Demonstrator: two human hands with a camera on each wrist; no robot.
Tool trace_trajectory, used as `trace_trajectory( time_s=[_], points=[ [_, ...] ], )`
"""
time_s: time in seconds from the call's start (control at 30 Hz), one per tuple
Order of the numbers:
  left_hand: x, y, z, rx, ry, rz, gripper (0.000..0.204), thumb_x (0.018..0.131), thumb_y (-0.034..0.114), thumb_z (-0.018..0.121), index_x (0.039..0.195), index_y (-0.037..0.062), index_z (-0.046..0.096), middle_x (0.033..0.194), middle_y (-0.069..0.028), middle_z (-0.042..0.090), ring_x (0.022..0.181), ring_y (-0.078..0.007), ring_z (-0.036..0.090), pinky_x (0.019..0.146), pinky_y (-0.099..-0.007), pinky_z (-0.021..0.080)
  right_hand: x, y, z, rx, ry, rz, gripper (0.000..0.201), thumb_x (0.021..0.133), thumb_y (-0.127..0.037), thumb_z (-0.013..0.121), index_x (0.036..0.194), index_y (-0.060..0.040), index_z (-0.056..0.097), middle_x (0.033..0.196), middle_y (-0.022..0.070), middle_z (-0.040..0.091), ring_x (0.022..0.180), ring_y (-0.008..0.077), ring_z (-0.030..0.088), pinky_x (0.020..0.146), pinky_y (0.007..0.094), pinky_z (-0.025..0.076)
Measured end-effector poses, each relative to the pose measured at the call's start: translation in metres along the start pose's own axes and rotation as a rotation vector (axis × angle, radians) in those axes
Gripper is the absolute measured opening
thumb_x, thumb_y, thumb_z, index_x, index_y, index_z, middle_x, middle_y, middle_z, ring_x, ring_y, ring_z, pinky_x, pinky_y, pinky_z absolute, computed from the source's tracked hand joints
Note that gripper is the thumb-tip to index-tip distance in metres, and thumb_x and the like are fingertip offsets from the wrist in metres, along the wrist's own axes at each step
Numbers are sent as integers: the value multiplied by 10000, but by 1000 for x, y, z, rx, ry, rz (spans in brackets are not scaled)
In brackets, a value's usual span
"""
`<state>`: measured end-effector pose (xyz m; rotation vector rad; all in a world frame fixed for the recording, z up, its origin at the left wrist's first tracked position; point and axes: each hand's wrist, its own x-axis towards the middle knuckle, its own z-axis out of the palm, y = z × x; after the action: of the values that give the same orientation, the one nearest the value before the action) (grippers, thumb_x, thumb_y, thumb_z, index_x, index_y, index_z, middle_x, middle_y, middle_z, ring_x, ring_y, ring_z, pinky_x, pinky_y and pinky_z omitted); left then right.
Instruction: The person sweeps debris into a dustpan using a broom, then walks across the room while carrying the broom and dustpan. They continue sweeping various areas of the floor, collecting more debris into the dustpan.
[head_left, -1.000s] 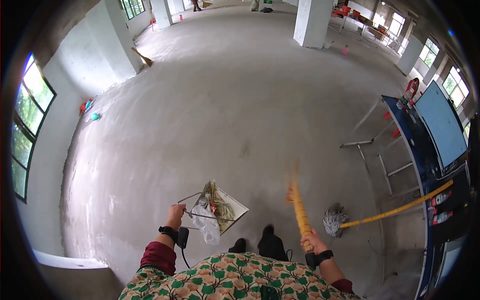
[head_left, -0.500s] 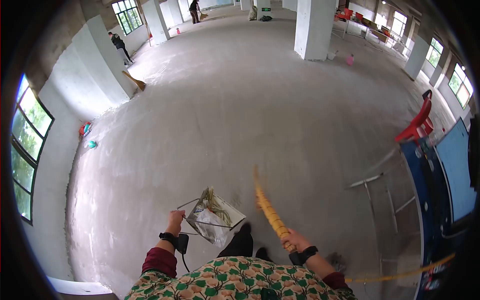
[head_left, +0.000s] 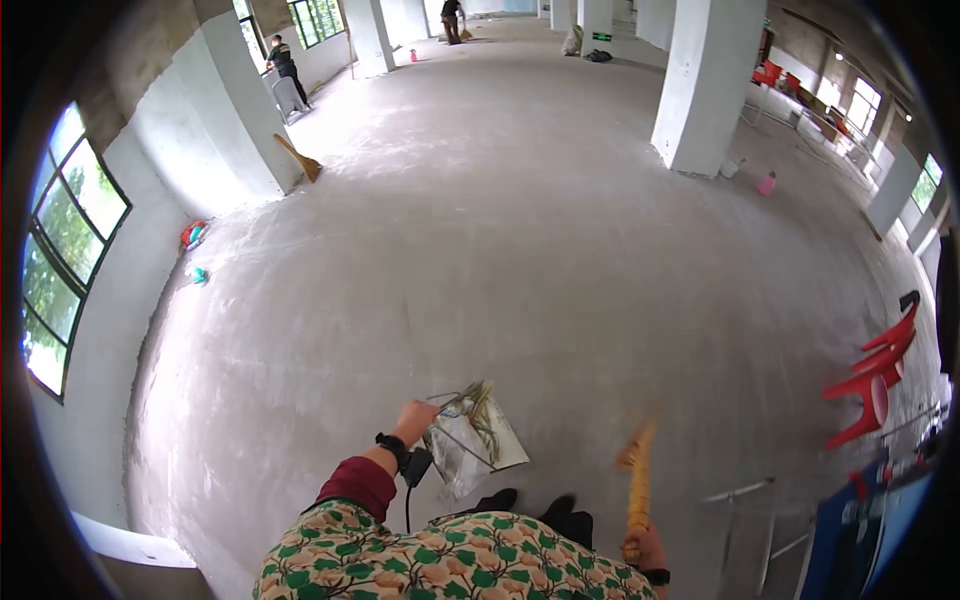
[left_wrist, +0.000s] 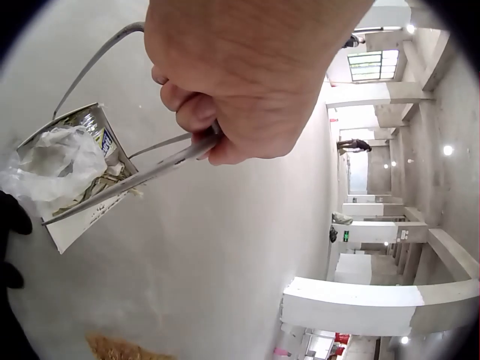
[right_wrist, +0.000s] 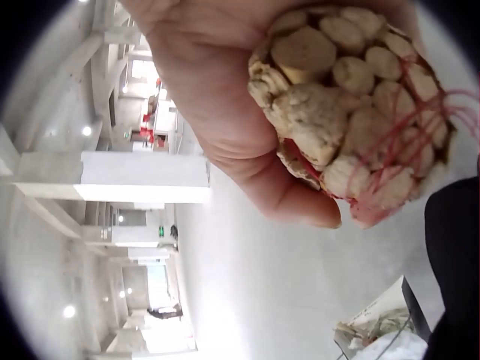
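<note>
While the left hand (head_left: 416, 414) gripped the light dustpan's (head_left: 478, 440) wire handle (left_wrist: 127, 182), the right hand (right_wrist: 225, 105) clasped the stiff broom's (head_left: 638, 476) bundled end.

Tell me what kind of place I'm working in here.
Probably a bare, unfinished building floor being swept: raw concrete floor, plain white pillars, stacked red chairs. The left hand grips a dustpan of litter; the right hand holds a straw broom.

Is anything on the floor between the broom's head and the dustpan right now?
Nothing visible. Only bare floor lies between the broom in the right hand and the dustpan held by the left hand; the person's shoes sit just below.
</note>
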<state>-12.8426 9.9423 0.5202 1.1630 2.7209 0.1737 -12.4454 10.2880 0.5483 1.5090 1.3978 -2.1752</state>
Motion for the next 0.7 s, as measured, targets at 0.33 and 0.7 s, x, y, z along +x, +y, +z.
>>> trace_trajectory(
  time_s=[0.33, 0.7],
  points=[
    [156, 82, 13, -383, 51, -109, 123, 554, 127, 517, 475, 48, 465, 466, -96, 464, 448, -202, 448, 443, -342, 325, 64, -108, -101, 31, 35, -189, 145, 612, -126, 513, 727, -39, 495, 555, 28, 485, 443, 134, 474, 410, 253, 393],
    [345, 181, -17, -1116, -21, -758, 191, 610, 88, 508, 444, 60, 420, 369, 5, 330, 293, -79, 300, 296, -240, 177, 149, -288, -104, -78, -280, -38, 434, 537, 5, 584, 945, -33, 441, 663, 79, 517, 464, 150, 494, 412, 287, 407]
  ],
)
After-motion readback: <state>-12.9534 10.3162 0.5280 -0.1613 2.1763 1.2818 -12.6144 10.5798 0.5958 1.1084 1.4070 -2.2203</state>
